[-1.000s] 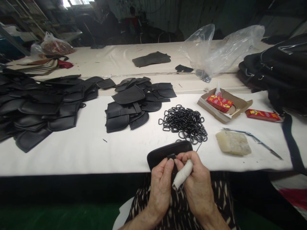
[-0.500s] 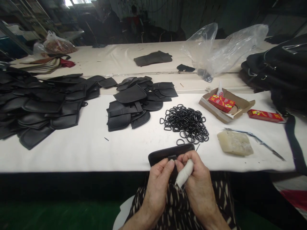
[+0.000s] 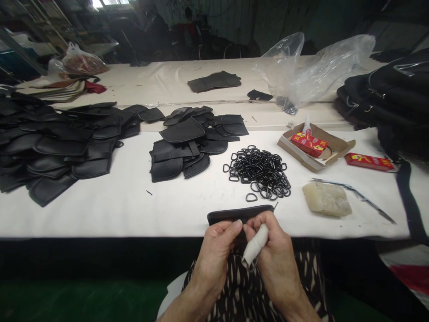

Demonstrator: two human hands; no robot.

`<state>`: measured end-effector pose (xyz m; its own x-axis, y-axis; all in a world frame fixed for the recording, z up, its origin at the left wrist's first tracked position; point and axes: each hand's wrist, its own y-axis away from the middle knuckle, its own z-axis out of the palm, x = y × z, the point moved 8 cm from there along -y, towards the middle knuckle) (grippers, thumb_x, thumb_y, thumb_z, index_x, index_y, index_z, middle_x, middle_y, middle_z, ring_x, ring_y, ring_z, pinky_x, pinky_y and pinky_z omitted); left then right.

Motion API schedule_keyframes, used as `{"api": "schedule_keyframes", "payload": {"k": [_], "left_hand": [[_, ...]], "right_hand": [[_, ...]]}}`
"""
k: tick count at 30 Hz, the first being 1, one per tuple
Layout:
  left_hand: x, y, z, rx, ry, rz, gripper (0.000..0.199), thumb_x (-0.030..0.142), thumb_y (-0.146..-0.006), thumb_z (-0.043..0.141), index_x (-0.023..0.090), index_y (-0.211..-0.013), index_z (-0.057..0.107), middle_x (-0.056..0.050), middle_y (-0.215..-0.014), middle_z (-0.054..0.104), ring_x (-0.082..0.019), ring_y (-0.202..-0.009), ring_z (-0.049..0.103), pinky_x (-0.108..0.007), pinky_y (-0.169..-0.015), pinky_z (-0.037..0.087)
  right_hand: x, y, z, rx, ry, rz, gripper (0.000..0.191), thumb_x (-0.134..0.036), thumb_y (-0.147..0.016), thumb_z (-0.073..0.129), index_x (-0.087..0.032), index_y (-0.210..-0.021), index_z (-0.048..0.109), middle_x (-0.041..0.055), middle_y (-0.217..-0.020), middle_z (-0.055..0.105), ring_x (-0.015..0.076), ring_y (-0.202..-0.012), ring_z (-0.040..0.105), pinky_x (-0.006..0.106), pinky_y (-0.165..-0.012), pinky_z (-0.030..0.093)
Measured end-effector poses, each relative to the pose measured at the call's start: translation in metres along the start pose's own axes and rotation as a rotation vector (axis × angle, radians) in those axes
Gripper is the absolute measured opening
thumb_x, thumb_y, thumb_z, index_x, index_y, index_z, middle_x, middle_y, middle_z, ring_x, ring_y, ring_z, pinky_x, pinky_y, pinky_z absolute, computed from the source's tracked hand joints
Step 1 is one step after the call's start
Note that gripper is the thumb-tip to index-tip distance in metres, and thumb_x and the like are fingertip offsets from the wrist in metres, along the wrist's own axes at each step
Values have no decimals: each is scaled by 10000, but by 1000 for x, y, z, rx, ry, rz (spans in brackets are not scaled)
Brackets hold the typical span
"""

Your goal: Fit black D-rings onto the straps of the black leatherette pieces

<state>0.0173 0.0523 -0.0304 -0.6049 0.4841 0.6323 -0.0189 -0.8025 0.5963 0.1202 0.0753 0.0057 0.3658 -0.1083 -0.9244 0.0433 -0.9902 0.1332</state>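
Observation:
At the table's near edge, a black leather piece [image 3: 241,214] with a rounded, piped edge is held between both hands. My left hand [image 3: 214,250] pinches its near side between thumb and fingers. Opposite it, my right hand [image 3: 275,250] is closed at the same piece, its fingertips close to the left thumb. A white wrapped cylinder [image 3: 255,245] also sits in the right hand, slanting down toward me; whether it is a tool handle I cannot make out. The fingers hide most of the leather's near part. Just beyond lies a heap of black D-rings [image 3: 259,172].
Stacked black leather pieces [image 3: 181,152] lie beyond, with a larger pile [image 3: 60,138] at left. To the right are a cardboard tray [image 3: 291,156] with red boxes, a yellowish block [image 3: 326,199], metal tweezers [image 3: 365,197] and black bags [image 3: 385,98]. A clear plastic bag [image 3: 311,67] stands behind.
The leather piece has tilted flatter and sits slightly lower. The small strap visible between the thumbs before is now covered. My left hand has shifted slightly left; both hands keep their grip.

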Motion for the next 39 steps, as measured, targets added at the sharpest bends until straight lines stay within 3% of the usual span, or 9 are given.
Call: {"api": "schedule_keyframes", "payload": {"k": [13, 18, 21, 25, 29, 33, 39], "left_hand": [[6, -5, 1, -32, -45, 52, 222, 295, -732, 668, 97, -633, 662, -31, -563, 617, -94, -513, 512, -197, -513, 379], [11, -8, 0, -28, -88, 102, 224, 308, -752, 647, 107, -654, 655, -27, -590, 614, -111, -559, 532, -217, -566, 404], [13, -11, 3, -65, -81, 81, 231, 312, -774, 617, 104, -692, 675, -46, -615, 637, -121, -582, 557, -233, -629, 431], [11, -13, 4, -71, -37, 34, 211, 305, -758, 637, 111, -683, 672, -47, -631, 648, -111, -561, 561, -222, -620, 432], [10, -14, 2, -38, 26, 28, 173, 269, -710, 688, 125, -628, 636, -3, -575, 596, -81, -500, 508, -195, -537, 400], [10, -15, 0, 9, 19, 22, 172, 273, -681, 707, 114, -666, 643, 3, -566, 559, -91, -519, 506, -198, -539, 403], [9, -16, 1, 3, 8, 15, 189, 283, -686, 700, 107, -671, 631, -10, -585, 560, -109, -555, 535, -203, -552, 414]], "right_hand": [[-3, -5, 0, -7, -19, -3, 140, -289, -836, 498, -212, -729, 451, -34, -645, 528, 111, -564, 486, 212, -520, 399], [-3, -2, -4, 32, -42, -45, 154, -298, -860, 500, -216, -743, 442, -9, -750, 600, 114, -621, 553, 213, -554, 450], [-8, 3, -13, 95, -15, -175, 140, -265, -873, 500, -215, -753, 449, 34, -897, 649, 126, -712, 625, 223, -614, 500], [-28, 19, -15, 152, 130, -559, 109, -116, -854, 490, -206, -792, 490, 107, -1002, 671, 169, -841, 666, 269, -706, 540], [-41, 34, -5, 177, 315, -867, 170, -35, -813, 499, -150, -931, 538, 201, -1036, 660, 208, -818, 676, 294, -635, 550], [-44, 36, 6, 152, 472, -953, 151, -51, -826, 461, -120, -914, 563, 242, -1052, 644, 218, -720, 674, 318, -574, 532], [-50, 36, 5, 189, 521, -976, 165, -51, -836, 427, -122, -903, 559, 246, -1016, 656, 200, -678, 665, 297, -542, 515]]}}
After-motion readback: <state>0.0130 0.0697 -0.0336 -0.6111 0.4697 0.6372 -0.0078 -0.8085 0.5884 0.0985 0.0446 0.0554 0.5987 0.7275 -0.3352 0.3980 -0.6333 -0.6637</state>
